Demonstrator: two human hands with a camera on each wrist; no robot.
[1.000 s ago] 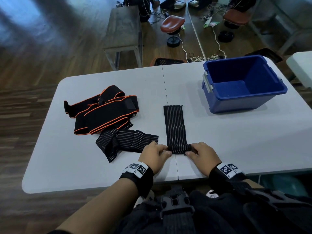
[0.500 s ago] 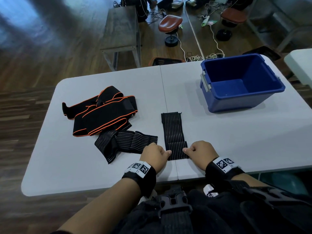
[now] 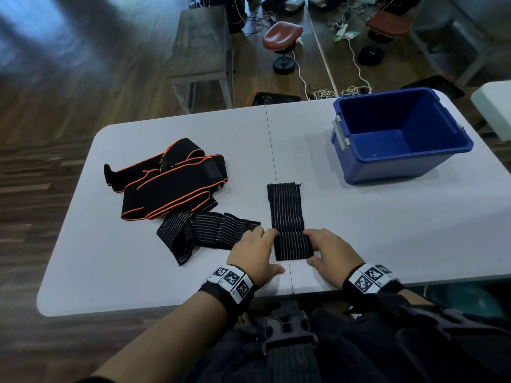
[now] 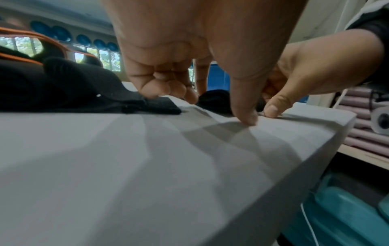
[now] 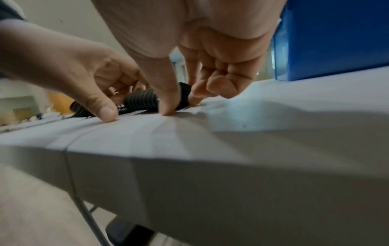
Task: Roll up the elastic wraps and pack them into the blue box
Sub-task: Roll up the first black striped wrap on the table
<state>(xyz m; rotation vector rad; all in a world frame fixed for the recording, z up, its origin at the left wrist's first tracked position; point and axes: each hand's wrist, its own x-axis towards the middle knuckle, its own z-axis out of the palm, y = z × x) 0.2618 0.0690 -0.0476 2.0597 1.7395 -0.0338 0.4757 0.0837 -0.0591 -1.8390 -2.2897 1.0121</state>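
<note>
A: So, why were both hands at the striped wrap (image 3: 287, 217)?

B: The left hand (image 3: 255, 251) and right hand (image 3: 330, 251) pinched its rolled near end from each side, probably keeping it tight; the blue box (image 3: 401, 139) waited well beyond the right hand.

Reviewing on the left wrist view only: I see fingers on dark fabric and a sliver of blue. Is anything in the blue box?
Observer: The head view shows no wraps inside the blue box.
Operator: How much of this wrap is rolled?
Observer: Only the near end. The left hand and right hand grip a short roll; the rest of the striped wrap lies flat, stretching away from the person.
Operator: Others waiting?
Observer: Two, unrolled, to the person's left: an orange-edged wrap overlapping a second striped wrap.
</note>
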